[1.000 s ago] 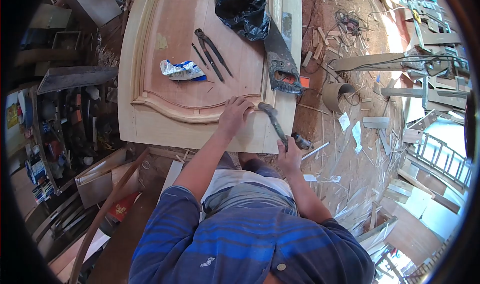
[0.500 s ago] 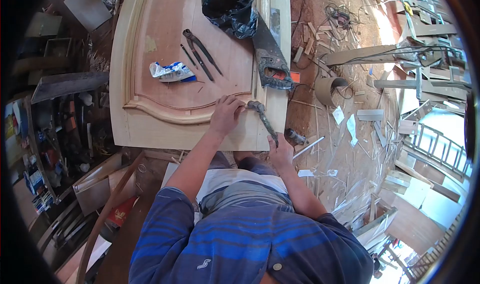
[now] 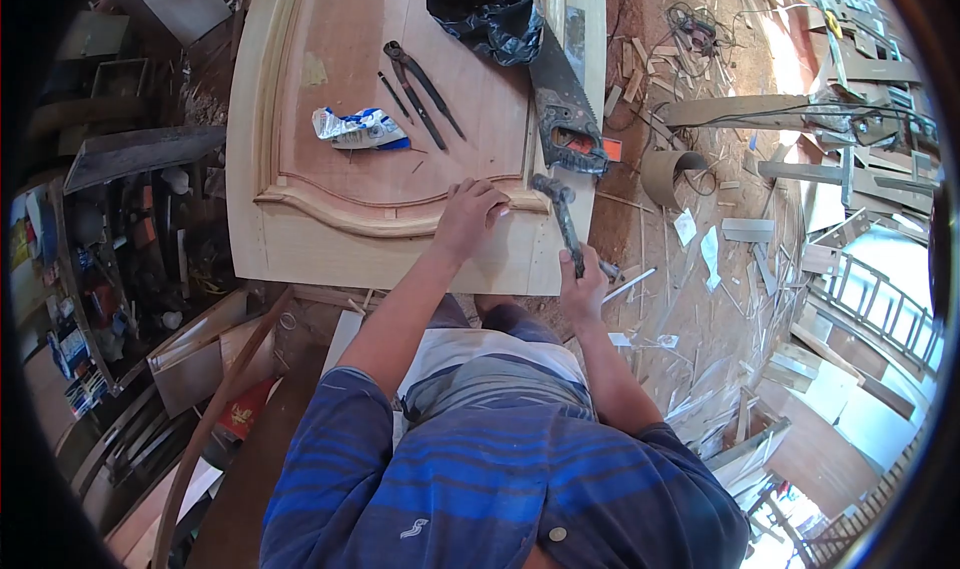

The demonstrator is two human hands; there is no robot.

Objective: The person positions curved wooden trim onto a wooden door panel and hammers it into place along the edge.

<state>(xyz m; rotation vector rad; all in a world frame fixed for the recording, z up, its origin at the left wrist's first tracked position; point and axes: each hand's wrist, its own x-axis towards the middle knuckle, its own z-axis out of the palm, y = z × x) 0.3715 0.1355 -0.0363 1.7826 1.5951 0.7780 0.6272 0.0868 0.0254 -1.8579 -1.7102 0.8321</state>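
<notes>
My right hand (image 3: 583, 281) is closed round the handle of a hammer (image 3: 568, 224), whose head is raised at the lower right corner of the moulding. My left hand (image 3: 468, 216) rests by the curved moulding (image 3: 380, 219) of a wooden door panel (image 3: 330, 261), its fingers pinched together. Whatever those fingers hold is too small to make out. On the panel lie pincers (image 3: 425, 94), a dark pencil-like stick (image 3: 394, 97), a blue and white packet (image 3: 360, 130), a hand saw (image 3: 563, 99) and a black plastic bag (image 3: 490, 14).
Wood scraps and offcuts litter the floor (image 3: 665, 299) at the right, near a curved brown ring (image 3: 663, 177) and a long wooden beam (image 3: 740, 112). At the left stand cluttered shelves (image 3: 75, 269) and loose boards.
The hammer's head has moved away from my left hand's fingers, to the right. The view has shifted slightly; the tools on the panel keep their places.
</notes>
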